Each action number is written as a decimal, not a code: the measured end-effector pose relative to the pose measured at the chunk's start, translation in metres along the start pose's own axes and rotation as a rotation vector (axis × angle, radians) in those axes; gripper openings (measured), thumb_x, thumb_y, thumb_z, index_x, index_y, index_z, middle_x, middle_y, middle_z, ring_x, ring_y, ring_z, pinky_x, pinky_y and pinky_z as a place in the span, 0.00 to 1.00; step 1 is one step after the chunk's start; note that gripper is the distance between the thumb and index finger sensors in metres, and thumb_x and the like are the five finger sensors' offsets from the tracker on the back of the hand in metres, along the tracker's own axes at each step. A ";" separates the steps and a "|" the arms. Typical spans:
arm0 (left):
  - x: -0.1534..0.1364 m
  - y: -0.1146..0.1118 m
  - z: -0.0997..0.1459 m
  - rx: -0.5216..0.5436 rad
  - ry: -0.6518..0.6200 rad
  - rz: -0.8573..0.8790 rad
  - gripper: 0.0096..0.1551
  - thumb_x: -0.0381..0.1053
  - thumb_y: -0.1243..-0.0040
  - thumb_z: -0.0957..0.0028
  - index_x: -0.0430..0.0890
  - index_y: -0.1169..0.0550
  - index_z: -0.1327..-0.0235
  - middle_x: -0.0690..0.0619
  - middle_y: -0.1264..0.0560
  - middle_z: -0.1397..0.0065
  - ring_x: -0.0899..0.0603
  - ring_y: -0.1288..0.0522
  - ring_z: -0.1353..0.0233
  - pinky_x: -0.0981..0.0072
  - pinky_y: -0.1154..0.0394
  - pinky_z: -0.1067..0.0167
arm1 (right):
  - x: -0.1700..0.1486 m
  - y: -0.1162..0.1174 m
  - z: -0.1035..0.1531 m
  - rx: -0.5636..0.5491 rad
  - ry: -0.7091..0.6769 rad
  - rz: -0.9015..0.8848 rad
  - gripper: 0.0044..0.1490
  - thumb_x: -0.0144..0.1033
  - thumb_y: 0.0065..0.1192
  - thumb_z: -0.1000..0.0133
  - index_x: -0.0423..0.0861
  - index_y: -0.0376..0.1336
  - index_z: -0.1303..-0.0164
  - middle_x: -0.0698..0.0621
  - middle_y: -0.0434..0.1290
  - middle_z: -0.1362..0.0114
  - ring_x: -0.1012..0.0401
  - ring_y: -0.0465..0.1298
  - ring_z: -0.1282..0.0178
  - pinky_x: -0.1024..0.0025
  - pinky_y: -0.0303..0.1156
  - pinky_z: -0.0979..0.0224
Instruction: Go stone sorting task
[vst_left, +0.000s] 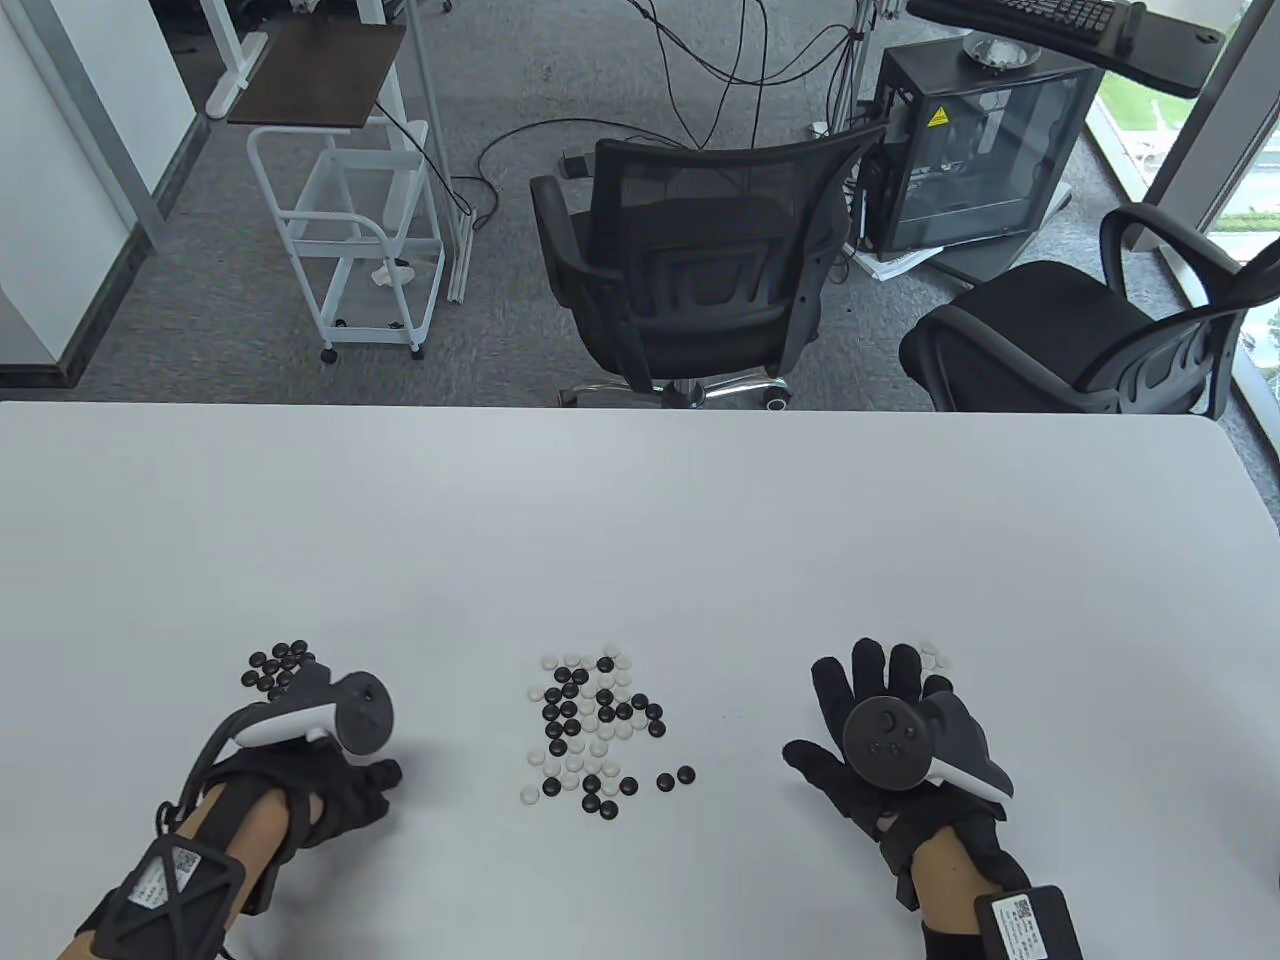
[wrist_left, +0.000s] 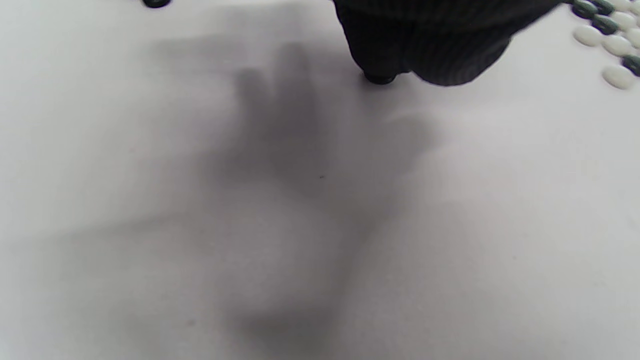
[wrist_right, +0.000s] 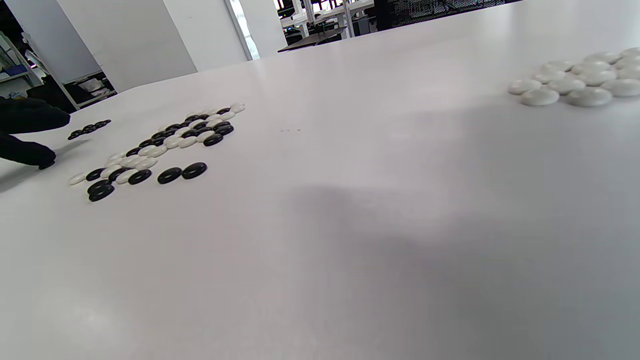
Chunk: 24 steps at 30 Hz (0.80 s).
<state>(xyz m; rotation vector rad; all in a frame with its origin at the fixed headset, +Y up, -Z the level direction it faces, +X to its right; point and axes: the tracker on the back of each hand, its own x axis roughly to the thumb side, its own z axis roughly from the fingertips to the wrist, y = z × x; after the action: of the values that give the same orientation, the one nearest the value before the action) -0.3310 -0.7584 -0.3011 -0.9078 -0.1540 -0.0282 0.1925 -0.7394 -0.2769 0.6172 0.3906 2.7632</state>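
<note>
Surface (vst_left: 640, 520): mixed stones (vst_left: 597, 727) at centre, black pile (vst_left: 278, 666) left, white pile (wrist_right: 580, 80) right. Left hand (vst_left: 340, 790) presses one black stone (wrist_left: 378, 78); right hand (vst_left: 880, 740) flat, fingers spread. Counts unclear.

The bench (vst_left: 640, 520) looks smooth and matt, a pale grey-white laminate. The stones (vst_left: 595, 722) are glossy, black and white, like polished plastic or glass. Both hands, left (vst_left: 330, 790) and right (vst_left: 880, 720), wear black knitted cloth gloves, matt and finely ribbed. The trackers (vst_left: 885, 745) are smooth plastic, dark grey with white, faintly shiny
</note>
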 end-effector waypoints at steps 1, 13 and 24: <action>-0.016 0.002 -0.002 0.008 0.027 0.053 0.33 0.60 0.53 0.40 0.60 0.38 0.18 0.34 0.73 0.20 0.23 0.77 0.26 0.15 0.72 0.44 | 0.000 0.000 0.000 0.002 0.000 0.000 0.57 0.52 0.43 0.34 0.23 0.33 0.14 0.13 0.24 0.23 0.20 0.21 0.33 0.16 0.23 0.42; -0.080 0.013 -0.017 0.040 0.174 0.252 0.36 0.59 0.57 0.41 0.61 0.46 0.17 0.35 0.78 0.22 0.24 0.82 0.28 0.15 0.75 0.44 | 0.000 0.001 -0.001 0.009 0.012 -0.007 0.57 0.52 0.43 0.34 0.23 0.33 0.14 0.13 0.24 0.23 0.20 0.21 0.33 0.16 0.23 0.42; -0.081 0.024 -0.022 0.067 0.187 0.282 0.37 0.60 0.59 0.41 0.60 0.47 0.16 0.35 0.81 0.23 0.24 0.84 0.29 0.15 0.77 0.44 | 0.000 0.001 -0.001 0.009 0.010 -0.009 0.57 0.52 0.42 0.33 0.23 0.33 0.14 0.13 0.24 0.23 0.20 0.21 0.33 0.16 0.23 0.42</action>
<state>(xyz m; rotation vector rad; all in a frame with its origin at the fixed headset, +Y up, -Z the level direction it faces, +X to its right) -0.4058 -0.7646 -0.3449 -0.8485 0.1467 0.1527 0.1915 -0.7401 -0.2776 0.6021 0.4076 2.7592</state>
